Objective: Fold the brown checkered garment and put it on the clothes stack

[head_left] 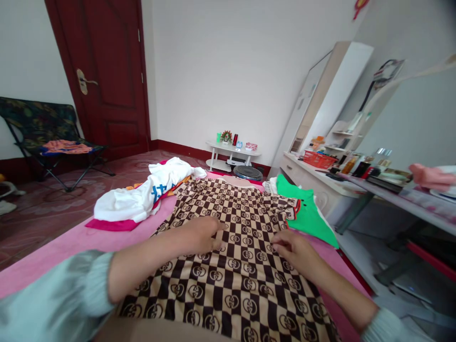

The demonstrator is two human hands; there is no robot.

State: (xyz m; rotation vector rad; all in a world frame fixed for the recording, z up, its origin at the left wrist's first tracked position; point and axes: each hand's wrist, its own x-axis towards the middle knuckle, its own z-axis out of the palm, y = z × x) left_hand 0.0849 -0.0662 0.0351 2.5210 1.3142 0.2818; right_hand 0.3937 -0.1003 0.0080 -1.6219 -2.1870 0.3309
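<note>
A short-sleeved shirt (245,256) in a brown and tan checked print lies spread on a pink cover (71,249), its collar end away from me. My left hand (204,233) is over the left-middle part of the shirt, fingers bent and apart, with a gap between thumb and forefinger. Over the right side of the shirt is my right hand (294,249), its fingers loosely curved and pointing inward. No fabric shows gathered in either hand. Orange-red trim edges the shirt's right sleeve (281,203).
A heap of white clothing (142,194) lies at left, a green garment (309,209) at right. Beyond stands a small white table (233,151) beside a dark round object (248,172). A folding chair (46,123) is far left; a cluttered dresser (302,172) lines the right.
</note>
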